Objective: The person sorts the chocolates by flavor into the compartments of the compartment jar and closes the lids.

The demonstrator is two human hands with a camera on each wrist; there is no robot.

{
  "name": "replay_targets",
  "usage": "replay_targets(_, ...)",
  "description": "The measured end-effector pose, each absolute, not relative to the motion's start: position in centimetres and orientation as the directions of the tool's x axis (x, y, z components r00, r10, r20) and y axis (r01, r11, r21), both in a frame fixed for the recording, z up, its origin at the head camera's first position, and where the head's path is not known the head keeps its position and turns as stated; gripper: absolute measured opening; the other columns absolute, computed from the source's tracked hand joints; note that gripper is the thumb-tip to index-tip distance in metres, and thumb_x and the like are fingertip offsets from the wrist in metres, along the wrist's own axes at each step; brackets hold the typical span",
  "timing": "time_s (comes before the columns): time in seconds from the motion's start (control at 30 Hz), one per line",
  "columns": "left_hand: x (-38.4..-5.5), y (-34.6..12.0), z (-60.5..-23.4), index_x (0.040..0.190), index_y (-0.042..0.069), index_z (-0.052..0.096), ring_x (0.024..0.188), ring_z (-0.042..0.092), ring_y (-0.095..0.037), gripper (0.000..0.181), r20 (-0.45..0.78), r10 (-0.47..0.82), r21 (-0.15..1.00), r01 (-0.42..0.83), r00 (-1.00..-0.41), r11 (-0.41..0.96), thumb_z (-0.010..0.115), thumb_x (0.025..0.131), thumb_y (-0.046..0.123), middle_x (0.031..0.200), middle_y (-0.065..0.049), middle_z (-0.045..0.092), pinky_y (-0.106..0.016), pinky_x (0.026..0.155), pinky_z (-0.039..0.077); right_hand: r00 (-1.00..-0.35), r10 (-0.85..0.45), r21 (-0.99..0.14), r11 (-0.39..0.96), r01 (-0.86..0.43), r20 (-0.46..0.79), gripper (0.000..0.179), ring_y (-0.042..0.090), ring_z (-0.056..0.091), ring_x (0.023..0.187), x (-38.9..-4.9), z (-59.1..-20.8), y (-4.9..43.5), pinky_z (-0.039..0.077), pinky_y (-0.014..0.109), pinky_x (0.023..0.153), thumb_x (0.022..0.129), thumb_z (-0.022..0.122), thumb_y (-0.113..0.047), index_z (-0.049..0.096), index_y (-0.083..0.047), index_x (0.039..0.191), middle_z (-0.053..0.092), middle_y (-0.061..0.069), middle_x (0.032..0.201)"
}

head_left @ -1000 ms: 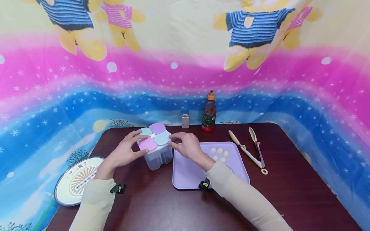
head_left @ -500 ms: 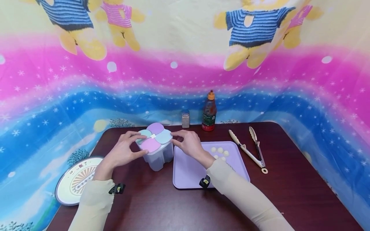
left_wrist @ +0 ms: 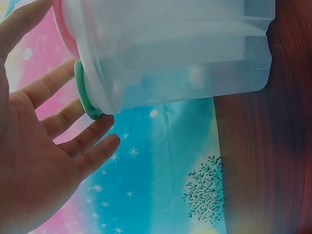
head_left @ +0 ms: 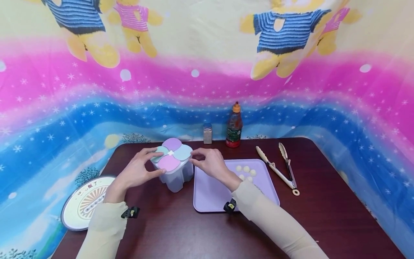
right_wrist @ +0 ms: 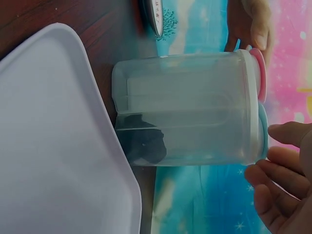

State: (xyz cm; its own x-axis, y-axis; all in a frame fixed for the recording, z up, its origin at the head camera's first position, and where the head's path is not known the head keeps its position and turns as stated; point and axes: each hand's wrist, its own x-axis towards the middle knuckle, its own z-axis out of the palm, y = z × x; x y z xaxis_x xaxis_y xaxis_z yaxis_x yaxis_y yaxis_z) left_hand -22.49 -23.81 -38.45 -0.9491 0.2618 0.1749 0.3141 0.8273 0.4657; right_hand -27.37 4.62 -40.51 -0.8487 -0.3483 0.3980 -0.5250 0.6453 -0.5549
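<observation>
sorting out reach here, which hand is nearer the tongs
Right. The right hand is left of the tongs, beside the lid; the left hand is farther left, at the lid's other side.

Container (head_left: pixel 175 182) left of tray (head_left: pixel 210 198)

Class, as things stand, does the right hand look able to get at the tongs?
Probably yes: the tongs lie uncovered right of the tray, nothing tall between, though the right hand is at the lid.
</observation>
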Motion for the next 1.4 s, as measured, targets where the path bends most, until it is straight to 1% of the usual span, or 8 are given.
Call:
replay_targets(0.2, -22.5, -24.0, -38.4, 0.139, 0.022, 0.059, 0.137, 0.041, -0.038, 0.07, 0.196, 0.242, 0.469, 0.308, -0.95, 0.828, 0.08, 0.079, 0.052, 0.146, -0.012, 0.045, -0.062, 0.109, 0.039, -0.831, -0.396, -0.546, 0.627, -0.555, 0.391, 0.038, 0.015, 0.074, 0.096, -27.6, -40.5, 5.0, 0.056, 0.039, 0.087, 0.089, 0.076, -0.028, 0.072, -0.021, 0.125, 0.071, 0.0, 0.127)
replay_targets(0.3, -22.6, -24.0, -38.5, 0.142, 0.022, 0.056, 0.139, 0.04, -0.039, 0.072, 0.188, 0.254, 0.467, 0.313, -0.949, 0.827, 0.08, 0.08, 0.049, 0.152, -0.012, 0.041, -0.063, 0.109, 0.039, -0.849, -0.391, -0.572, 0.627, -0.528, 0.355, 0.04, 0.016, 0.073, 0.099, -27.7, -40.5, 5.2, 0.056, 0.042, 0.09, 0.091, 0.074, -0.028, 0.069, -0.021, 0.129, 0.068, 0.001, 0.132)
replay_targets(0.43, -22.8, -23.9, -38.7, 0.145, 0.02, 0.054, 0.141, 0.041, -0.039, 0.073, 0.192, 0.284, 0.452, 0.341, -0.94, 0.824, 0.081, 0.081, 0.044, 0.157, -0.01, 0.039, -0.063, 0.109, 0.04, -0.862, -0.377, -0.581, 0.637, -0.506, 0.338, 0.041, 0.016, 0.071, 0.1, -27.8, -40.5, 5.4, 0.055, 0.043, 0.09, 0.092, 0.072, -0.028, 0.066, -0.022, 0.132, 0.067, 0.002, 0.132)
replay_targets(0.63, -22.8, -23.5, -38.6, 0.14, 0.016, 0.059, 0.127, 0.051, -0.034, 0.071, 0.234, 0.274, 0.448, 0.354, -0.933, 0.821, 0.085, 0.077, 0.037, 0.141, -0.012, 0.051, -0.055, 0.105, 0.045, -0.869, -0.361, -0.585, 0.643, -0.494, 0.337, 0.042, 0.016, 0.071, 0.1, -28.0, -40.5, 5.7, 0.055, 0.042, 0.089, 0.092, 0.072, -0.03, 0.066, -0.023, 0.132, 0.067, 0.001, 0.132)
replay_targets(0.83, -22.7, -23.1, -38.6, 0.134, 0.019, 0.064, 0.119, 0.052, -0.031, 0.071, 0.248, 0.229, 0.437, 0.319, -0.941, 0.841, 0.087, 0.073, 0.045, 0.128, -0.01, 0.053, -0.051, 0.1, 0.048, -0.87, -0.363, -0.587, 0.643, -0.492, 0.333, 0.042, 0.016, 0.071, 0.1, -28.0, -40.5, 5.8, 0.055, 0.042, 0.09, 0.091, 0.072, -0.031, 0.066, -0.023, 0.132, 0.067, 0.001, 0.131)
replay_targets(1.17, -22.6, -22.8, -38.4, 0.13, 0.021, 0.068, 0.104, 0.056, -0.027, 0.065, 0.275, 0.197, 0.411, 0.3, -0.941, 0.861, 0.085, 0.074, 0.05, 0.114, -0.008, 0.054, -0.045, 0.09, 0.048, -0.873, -0.359, -0.596, 0.638, -0.487, 0.329, 0.043, 0.016, 0.07, 0.1, -28.0, -40.6, 5.9, 0.054, 0.043, 0.089, 0.091, 0.072, -0.032, 0.066, -0.021, 0.132, 0.067, 0.001, 0.13)
replay_targets(1.3, -22.6, -22.8, -38.5, 0.13, 0.021, 0.068, 0.106, 0.056, -0.029, 0.066, 0.261, 0.194, 0.421, 0.292, -0.946, 0.859, 0.084, 0.074, 0.052, 0.116, -0.009, 0.053, -0.046, 0.092, 0.049, -0.873, -0.365, -0.595, 0.639, -0.487, 0.323, 0.043, 0.016, 0.07, 0.1, -27.9, -40.6, 5.8, 0.054, 0.042, 0.089, 0.091, 0.072, -0.032, 0.065, -0.021, 0.133, 0.067, 0.001, 0.13)
replay_targets(1.4, -22.7, -22.8, -38.6, 0.132, 0.021, 0.066, 0.116, 0.053, -0.031, 0.065, 0.25, 0.203, 0.43, 0.296, -0.947, 0.853, 0.083, 0.076, 0.051, 0.126, -0.01, 0.051, -0.051, 0.099, 0.048, -0.869, -0.376, -0.592, 0.636, -0.495, 0.323, 0.043, 0.017, 0.07, 0.1, -27.8, -40.5, 5.8, 0.055, 0.042, 0.089, 0.091, 0.073, -0.031, 0.066, -0.022, 0.132, 0.067, 0.002, 0.131)
